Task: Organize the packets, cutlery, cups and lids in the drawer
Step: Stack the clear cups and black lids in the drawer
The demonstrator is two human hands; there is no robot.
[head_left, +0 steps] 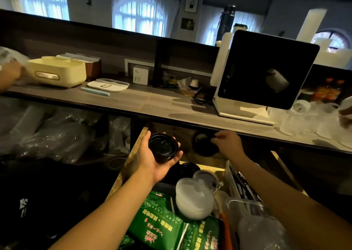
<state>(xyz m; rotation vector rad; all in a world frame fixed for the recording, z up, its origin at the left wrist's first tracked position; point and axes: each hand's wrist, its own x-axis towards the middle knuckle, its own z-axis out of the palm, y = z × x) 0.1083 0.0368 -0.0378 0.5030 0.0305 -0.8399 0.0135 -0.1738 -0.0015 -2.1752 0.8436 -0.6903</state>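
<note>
The wooden drawer (pixel 133 150) stands pulled out under the counter. My left hand (pixel 152 162), palm up, holds a stack of black lids (pixel 163 146) above the drawer's back left. My right hand (pixel 227 143) pinches another black lid (pixel 202 144) deep at the drawer's back, partly in shadow. More black lids (pixel 187 170) lie below my left hand. A stack of white lids (pixel 194 200) and clear lids (pixel 206 178) sit mid-drawer. Green packets (pixel 162 217) fill the near part. Black cutlery (pixel 242 183) lies in a clear tray at the right.
The grey counter (pixel 162 104) overhangs the drawer's back. On it stand a black screen (pixel 266 68), a cream box (pixel 57 72) and clear cups (pixel 308 122). Another person's hand (pixel 11 74) shows at far left. Bagged clear cups (pixel 47 133) fill the shelf left of the drawer.
</note>
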